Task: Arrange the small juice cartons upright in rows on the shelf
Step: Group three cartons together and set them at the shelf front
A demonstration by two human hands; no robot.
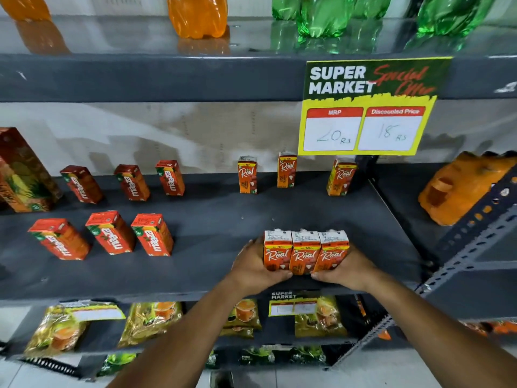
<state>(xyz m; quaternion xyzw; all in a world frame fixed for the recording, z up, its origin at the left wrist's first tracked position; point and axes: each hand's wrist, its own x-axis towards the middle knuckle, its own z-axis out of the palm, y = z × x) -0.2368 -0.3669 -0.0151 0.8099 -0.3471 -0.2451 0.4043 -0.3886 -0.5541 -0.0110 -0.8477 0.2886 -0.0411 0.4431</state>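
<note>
At a supermarket's dark grey shelf (212,233), the left hand (251,268) and right hand (345,268) clasp three upright Real cartons (305,252) near its front edge; packets on the lower shelf (148,322), blurred, look like tea.

The light is bright and even, falling from overhead and a little in front, so the juice cartons (305,252) throw only short, soft shadows backward across the dark shelf (212,219). A pale sheen glares off the upper shelf (126,37), where the orange and green bottles (198,16) mirror faintly. The wide lens bows the shelf edges and tilts things outward toward the corners, and the packets (60,329) low in the frame smear softly, while the price sign (369,106) stays fairly crisp.
</note>
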